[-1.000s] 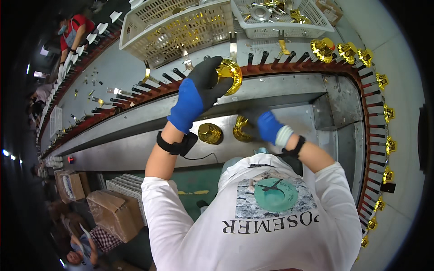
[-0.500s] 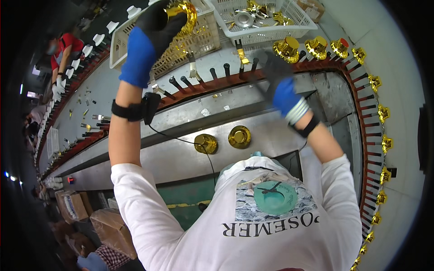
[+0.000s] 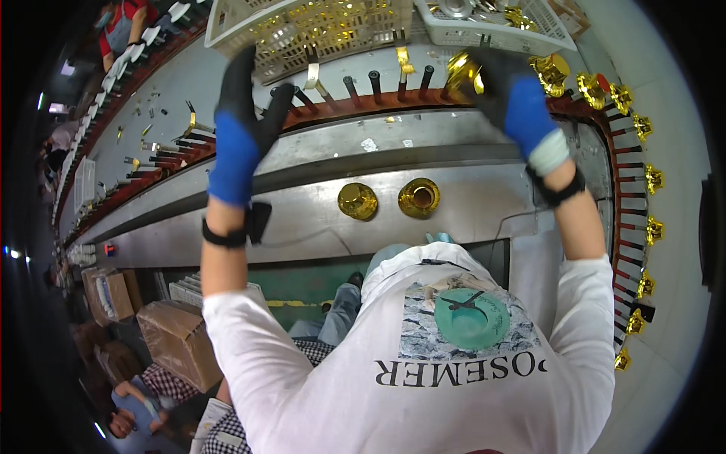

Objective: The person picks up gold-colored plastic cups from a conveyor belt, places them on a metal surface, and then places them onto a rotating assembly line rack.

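Observation:
My right hand [image 3: 505, 94], in a black and blue glove, grips a shiny gold, cup-shaped piece [image 3: 461, 73] over the conveyor's row of posts. The glove hides its right side. My left hand [image 3: 249, 125], gloved alike, is raised empty in front of the white crate, thumb and fingers apart. Near its thumb stand black-tipped posts [image 3: 350, 89] and a silver forked clip [image 3: 312, 72]. A gold forked clip [image 3: 404, 59] stands farther right. Two gold flanged cups, one on the left [image 3: 357, 201] and one on the right [image 3: 419, 198], rest on the metal ledge before me.
White plastic crates, one on the left [image 3: 302, 34] and one on the right [image 3: 507, 34], stand behind the conveyor [image 3: 363, 106]. More gold cups [image 3: 550, 73] follow the belt around the right bend. A co-worker in red [image 3: 136, 19] is at the far left. Cardboard boxes [image 3: 178, 344] sit lower left.
My left hand has come down from the crate, and the gold piece it held is no longer in it. My right hand, empty and blurred before, now holds a gold cup. The view has shifted.

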`<state>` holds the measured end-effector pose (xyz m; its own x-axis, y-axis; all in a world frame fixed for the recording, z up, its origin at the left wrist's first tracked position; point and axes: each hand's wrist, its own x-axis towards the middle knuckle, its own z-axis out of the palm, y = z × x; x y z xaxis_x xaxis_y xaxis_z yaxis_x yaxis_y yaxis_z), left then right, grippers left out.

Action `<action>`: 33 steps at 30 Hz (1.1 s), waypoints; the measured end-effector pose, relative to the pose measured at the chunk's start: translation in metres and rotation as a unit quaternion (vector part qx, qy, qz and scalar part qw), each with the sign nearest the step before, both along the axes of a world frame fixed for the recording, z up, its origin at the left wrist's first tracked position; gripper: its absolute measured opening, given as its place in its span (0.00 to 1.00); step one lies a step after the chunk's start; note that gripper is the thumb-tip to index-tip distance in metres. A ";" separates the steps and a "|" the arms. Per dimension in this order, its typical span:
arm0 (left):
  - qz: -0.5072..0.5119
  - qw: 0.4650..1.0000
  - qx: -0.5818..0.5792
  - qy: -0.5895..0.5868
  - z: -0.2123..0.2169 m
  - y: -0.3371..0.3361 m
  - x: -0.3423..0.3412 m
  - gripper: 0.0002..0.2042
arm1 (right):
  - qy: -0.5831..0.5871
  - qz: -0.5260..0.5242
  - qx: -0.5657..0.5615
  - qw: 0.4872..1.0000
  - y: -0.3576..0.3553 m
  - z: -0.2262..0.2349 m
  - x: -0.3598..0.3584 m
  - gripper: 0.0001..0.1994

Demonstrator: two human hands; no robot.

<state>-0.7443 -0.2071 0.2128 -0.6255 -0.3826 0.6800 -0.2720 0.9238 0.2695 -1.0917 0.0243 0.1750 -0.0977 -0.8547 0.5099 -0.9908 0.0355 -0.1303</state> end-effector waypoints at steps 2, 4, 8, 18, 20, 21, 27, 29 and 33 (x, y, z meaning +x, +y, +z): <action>0.072 0.991 0.112 -0.006 -0.019 0.040 0.051 0.33 | -0.090 0.156 -0.032 0.983 0.003 -0.003 0.073 0.26; 0.137 0.972 0.188 -0.012 -0.046 0.077 0.082 0.33 | -0.167 0.239 0.079 0.953 0.000 -0.030 0.131 0.25; 0.210 0.924 0.318 0.022 -0.109 0.127 0.111 0.29 | -0.187 0.259 0.175 0.931 -0.028 -0.150 0.186 0.22; 0.153 0.888 0.433 0.010 -0.125 0.170 0.063 0.29 | -0.193 0.226 0.147 0.943 -0.017 -0.160 0.167 0.37; 0.093 0.898 0.430 0.009 -0.119 0.160 0.029 0.29 | -0.202 0.220 0.038 0.954 0.011 -0.120 0.116 0.30; 0.062 0.902 0.427 0.008 -0.117 0.155 0.014 0.29 | -0.150 0.201 -0.006 0.968 0.019 -0.094 0.086 0.31; -0.114 0.993 0.018 -0.034 -0.023 0.110 -0.172 0.34 | 0.127 -0.192 -0.135 0.964 0.029 0.005 -0.115 0.29; -0.103 0.991 -0.035 -0.075 -0.022 0.080 -0.229 0.30 | -0.054 -0.195 0.057 0.978 0.021 -0.005 -0.149 0.29; -0.074 0.971 0.020 -0.229 -0.040 0.038 -0.285 0.27 | -0.063 -0.188 0.071 0.978 -0.004 -0.043 -0.135 0.28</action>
<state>-1.0298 -0.1692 0.1732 -0.9084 -0.2854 0.3055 -0.2364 0.9534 0.1876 -1.2266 0.0203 0.1325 -0.4726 -0.8073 0.3535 -0.8809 0.4206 -0.2171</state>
